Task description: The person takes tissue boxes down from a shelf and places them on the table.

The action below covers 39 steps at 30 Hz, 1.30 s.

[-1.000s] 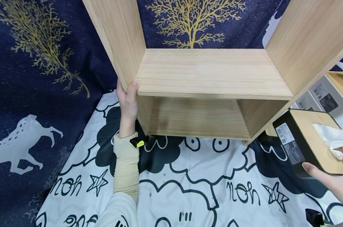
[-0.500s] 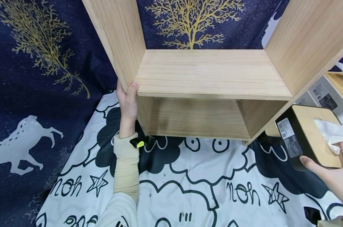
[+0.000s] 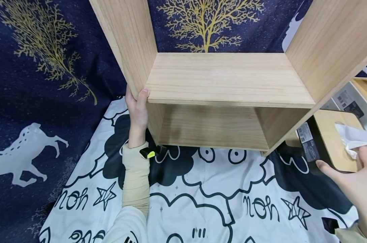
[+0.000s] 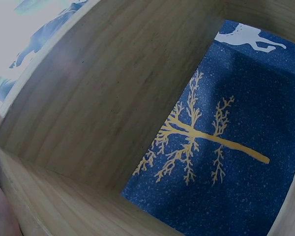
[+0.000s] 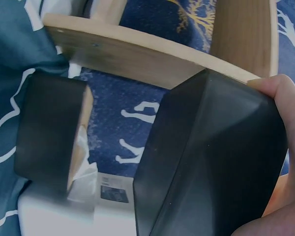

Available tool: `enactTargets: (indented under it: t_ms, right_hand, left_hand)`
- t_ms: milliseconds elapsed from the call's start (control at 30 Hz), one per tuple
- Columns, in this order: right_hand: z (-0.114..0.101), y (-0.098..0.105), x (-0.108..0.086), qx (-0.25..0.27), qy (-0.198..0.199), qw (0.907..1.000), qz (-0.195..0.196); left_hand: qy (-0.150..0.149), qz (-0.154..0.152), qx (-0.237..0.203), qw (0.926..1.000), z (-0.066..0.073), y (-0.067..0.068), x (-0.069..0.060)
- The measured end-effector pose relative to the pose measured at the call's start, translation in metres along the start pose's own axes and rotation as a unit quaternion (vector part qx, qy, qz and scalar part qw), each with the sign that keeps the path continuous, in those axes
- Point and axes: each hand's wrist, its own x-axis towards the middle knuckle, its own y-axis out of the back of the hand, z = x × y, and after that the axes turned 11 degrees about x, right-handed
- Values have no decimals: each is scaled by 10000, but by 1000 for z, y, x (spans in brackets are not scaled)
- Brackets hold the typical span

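My left hand (image 3: pixel 137 113) grips the front edge of the left side panel of a wooden shelf unit (image 3: pixel 229 77), thumb on the inner side near the middle board. In the left wrist view only a sliver of that hand (image 4: pixel 2 211) shows, beside the wood. At the right, my right hand (image 3: pixel 356 182) holds a black tissue box (image 3: pixel 338 135) with a wood-coloured lid and a white tissue sticking out. The box is beside the unit's right panel. Seen from the right wrist, its dark side (image 5: pixel 221 162) fills much of the view; some fingers are hidden behind it.
A second black tissue box (image 5: pixel 49 128) lies beyond the held one, close to the unit's right side. Grey-white tissue boxes (image 3: pixel 350 101) stand farther right. Patterned white cloth (image 3: pixel 198 195) covers the surface in front; a dark blue curtain (image 3: pixel 49 111) hangs behind.
My right hand has moved the tissue box up in the head view and a little left, nearer the unit's right panel. My left hand has stayed in place.
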Motion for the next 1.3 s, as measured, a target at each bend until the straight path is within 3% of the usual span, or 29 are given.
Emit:
enactTargets:
  t_ms: [233,433,867,1300]
  right_hand:
    - [1,-1,8,-261,456,9985,-152]
    - [3,-8,14,-509,559,9971,-34]
    - [9,-17,29,-448,1004,9938,-175]
    - [16,-32,44,-335,995,9944,-83]
  left_hand:
    - [-29,-32,-24,10000,0,0,0]
    - [-25,-45,-21,10000,0,0,0]
    - [-9,-62,30,10000,0,0,0]
    - [-5,-16,66,10000,-1,0,0]
